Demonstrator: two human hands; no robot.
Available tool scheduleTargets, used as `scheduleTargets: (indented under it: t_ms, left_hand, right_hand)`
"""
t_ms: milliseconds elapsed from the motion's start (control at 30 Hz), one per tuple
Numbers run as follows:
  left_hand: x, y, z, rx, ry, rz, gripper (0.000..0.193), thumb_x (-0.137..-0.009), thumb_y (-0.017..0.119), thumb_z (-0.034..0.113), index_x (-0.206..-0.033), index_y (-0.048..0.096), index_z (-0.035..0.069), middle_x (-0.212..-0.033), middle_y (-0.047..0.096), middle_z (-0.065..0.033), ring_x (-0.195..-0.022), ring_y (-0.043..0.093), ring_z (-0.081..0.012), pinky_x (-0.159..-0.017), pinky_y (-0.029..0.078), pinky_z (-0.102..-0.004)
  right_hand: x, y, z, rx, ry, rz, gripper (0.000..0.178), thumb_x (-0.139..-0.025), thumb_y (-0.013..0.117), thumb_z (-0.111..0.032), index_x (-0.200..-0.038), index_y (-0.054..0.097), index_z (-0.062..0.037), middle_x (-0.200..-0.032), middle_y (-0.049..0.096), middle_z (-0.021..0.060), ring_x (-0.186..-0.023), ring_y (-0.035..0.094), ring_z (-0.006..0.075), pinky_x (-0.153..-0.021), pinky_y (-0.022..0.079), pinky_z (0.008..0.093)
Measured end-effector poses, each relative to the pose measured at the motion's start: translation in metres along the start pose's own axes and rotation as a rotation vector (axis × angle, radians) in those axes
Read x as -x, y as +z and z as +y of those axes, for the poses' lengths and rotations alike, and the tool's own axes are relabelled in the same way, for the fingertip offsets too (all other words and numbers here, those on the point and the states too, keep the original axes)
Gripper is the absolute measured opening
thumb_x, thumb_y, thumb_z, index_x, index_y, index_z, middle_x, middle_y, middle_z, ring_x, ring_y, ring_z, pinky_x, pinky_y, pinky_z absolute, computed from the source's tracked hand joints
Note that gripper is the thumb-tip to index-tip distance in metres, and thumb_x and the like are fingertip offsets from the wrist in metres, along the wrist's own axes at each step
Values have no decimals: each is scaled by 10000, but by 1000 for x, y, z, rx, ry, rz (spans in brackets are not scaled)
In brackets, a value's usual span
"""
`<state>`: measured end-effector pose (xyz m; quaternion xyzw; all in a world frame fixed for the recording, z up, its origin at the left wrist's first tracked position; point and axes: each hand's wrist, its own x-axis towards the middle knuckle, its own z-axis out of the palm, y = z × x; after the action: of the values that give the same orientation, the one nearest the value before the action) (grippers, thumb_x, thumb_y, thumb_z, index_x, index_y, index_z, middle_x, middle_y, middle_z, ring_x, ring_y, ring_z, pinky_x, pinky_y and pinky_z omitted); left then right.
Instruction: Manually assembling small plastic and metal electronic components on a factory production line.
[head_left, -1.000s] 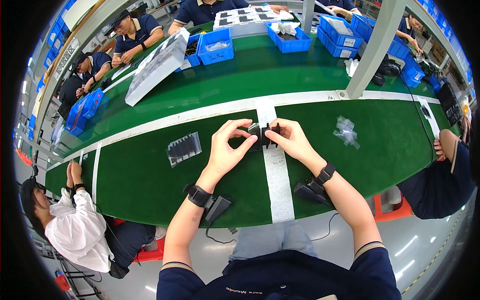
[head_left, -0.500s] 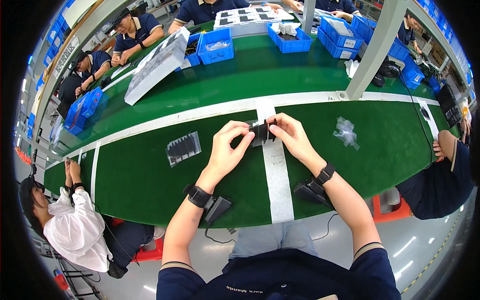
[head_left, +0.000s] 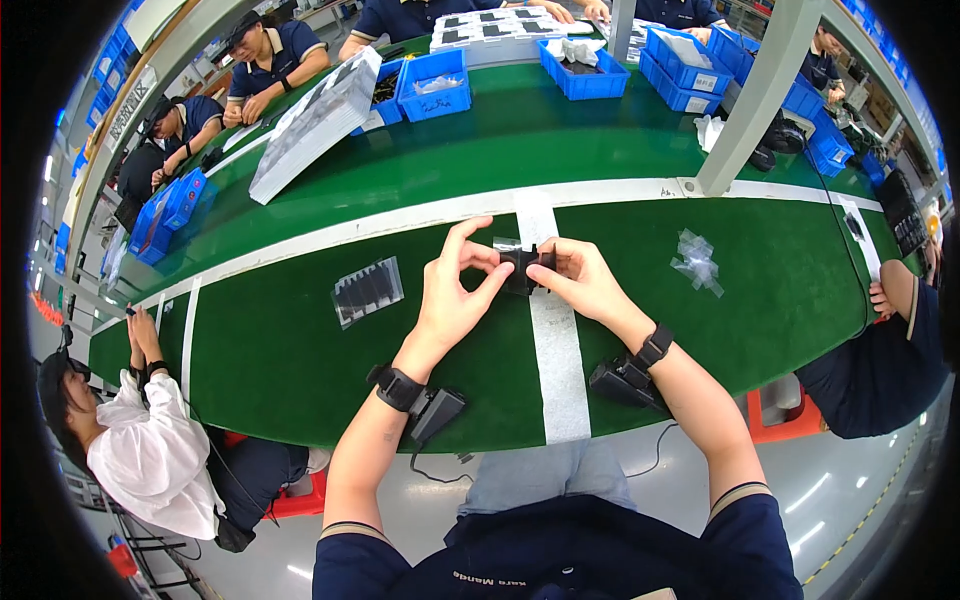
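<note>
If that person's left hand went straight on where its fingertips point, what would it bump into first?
The left hand would first meet the small black part at its fingertips, then probably the right hand, though depth is unclear.

fingers (head_left: 491, 286) partly hide the black piece (head_left: 518, 282); its details blur.

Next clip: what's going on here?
A person's left hand and right hand pinch a small black part between them, over a white strip on a green table. A clear sheet with black strips lies to the left, some clear plastic to the right.
</note>
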<state>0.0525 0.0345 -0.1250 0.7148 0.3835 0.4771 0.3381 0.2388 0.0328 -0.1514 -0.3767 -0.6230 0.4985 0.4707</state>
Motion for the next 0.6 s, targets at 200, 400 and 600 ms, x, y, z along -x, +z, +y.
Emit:
scheduleTargets:
  t_ms: [200,400,600]
  left_hand:
    - [2,-2,-7,-146,84,-38,305,-760,672,13,-1053,589,9,-819,642,-72,-751,618,-110,-720,490,-243]
    - [1,0,-5,-23,-14,-14,277,-771,665,11,-1041,601,0,-845,623,-44,-777,603,-93,-741,486,-234]
    - [1,0,-8,30,-36,-22,222,-782,666,24,-993,606,-6,-858,611,-23,-795,579,-87,-760,470,-235]
  right_hand:
    - [1,0,3,-42,9,15,125,-819,641,-101,-865,595,6,-756,579,-13,-691,521,39,-626,443,215]
    - [-1,0,-1,42,-67,40,151,-816,643,-122,-892,619,7,-781,621,26,-710,545,73,-653,454,234]
    - [-1,1,5,-45,-137,76,199,-856,591,-126,-1023,587,-18,-882,604,30,-785,525,75,-696,433,233]
